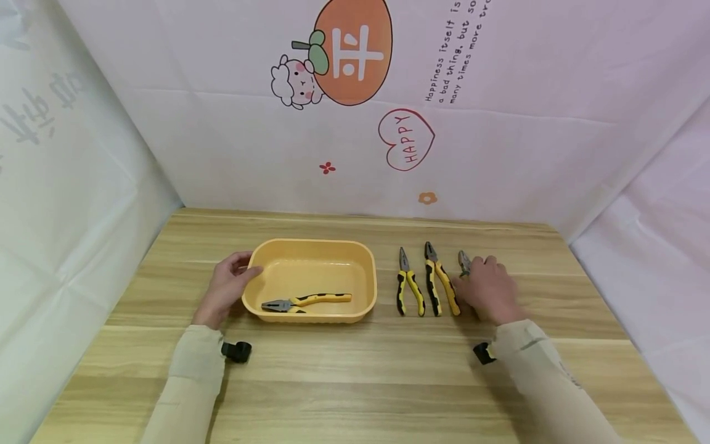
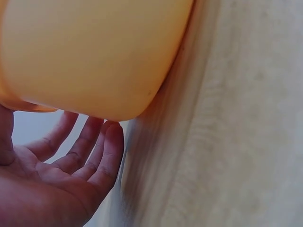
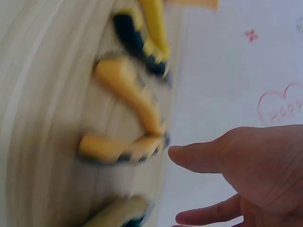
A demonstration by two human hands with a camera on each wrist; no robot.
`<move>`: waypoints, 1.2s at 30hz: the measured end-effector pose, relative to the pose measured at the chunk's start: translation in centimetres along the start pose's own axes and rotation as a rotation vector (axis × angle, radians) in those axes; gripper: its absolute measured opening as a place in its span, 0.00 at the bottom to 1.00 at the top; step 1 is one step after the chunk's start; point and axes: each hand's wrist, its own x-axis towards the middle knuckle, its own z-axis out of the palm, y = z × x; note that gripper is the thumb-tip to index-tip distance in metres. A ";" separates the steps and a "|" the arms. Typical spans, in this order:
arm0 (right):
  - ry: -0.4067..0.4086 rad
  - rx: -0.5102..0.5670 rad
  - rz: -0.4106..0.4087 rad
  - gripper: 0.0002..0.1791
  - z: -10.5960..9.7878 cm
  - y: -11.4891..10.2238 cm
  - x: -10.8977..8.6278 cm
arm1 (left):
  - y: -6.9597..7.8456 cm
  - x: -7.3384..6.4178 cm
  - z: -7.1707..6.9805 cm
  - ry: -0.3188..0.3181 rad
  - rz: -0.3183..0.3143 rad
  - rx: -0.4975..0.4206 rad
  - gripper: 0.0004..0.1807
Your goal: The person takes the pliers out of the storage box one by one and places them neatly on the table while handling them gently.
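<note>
A yellow-orange plastic basin (image 1: 310,317) sits left of centre on the table, with a pair of combination pliers (image 1: 324,298) lying inside along its near wall. My left hand (image 1: 226,283) holds the basin's left end, thumb over the rim and fingers against the outer wall. Over the rightmost pliers (image 1: 465,262) hovers my right hand (image 1: 489,288), hiding most of their handles. In the right wrist view its thumb and fingers are spread apart, and a blurred handle (image 3: 118,213) shows at the bottom edge. Combination pliers (image 1: 446,287) lie just left of that hand.
Long-nose pliers (image 1: 404,261) with yellow-and-black handles lie between the basin and the other pliers. The wooden table (image 1: 355,376) meets a printed white cloth (image 1: 249,154) at its back edge. Cloth also hangs at both sides.
</note>
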 end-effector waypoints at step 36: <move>0.209 0.182 -0.454 0.29 0.4 -13.2 -4.0 | 0.8 0.3 -0.3 -0.024 0.034 0.159 0.26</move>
